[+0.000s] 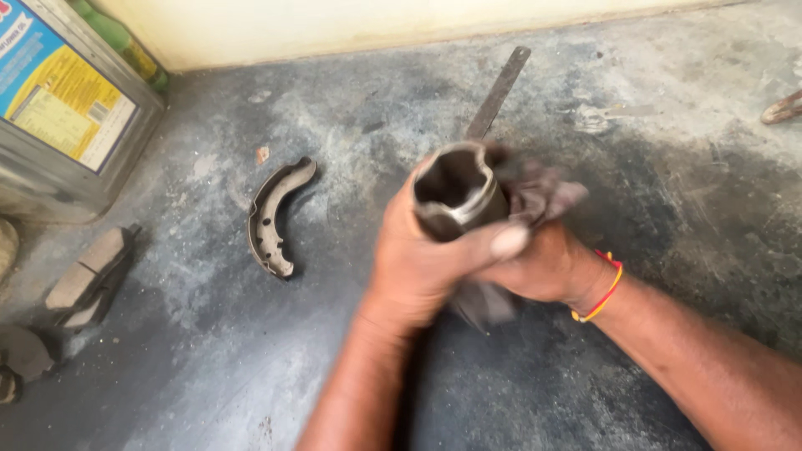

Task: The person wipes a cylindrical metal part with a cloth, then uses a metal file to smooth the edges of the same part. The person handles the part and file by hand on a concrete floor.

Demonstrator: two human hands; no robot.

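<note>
My left hand grips a hollow grey metal cylinder, its open end turned up toward the camera. Against the cylinder's right side my right hand presses a dark, dirty rag; a red and yellow thread band circles that wrist. Both hands are blurred and are held above the stained concrete floor.
A curved brake shoe lies on the floor to the left. Flat brake pads sit further left. A square metal can with a blue and yellow label stands at the top left. A flat metal strip lies behind the hands.
</note>
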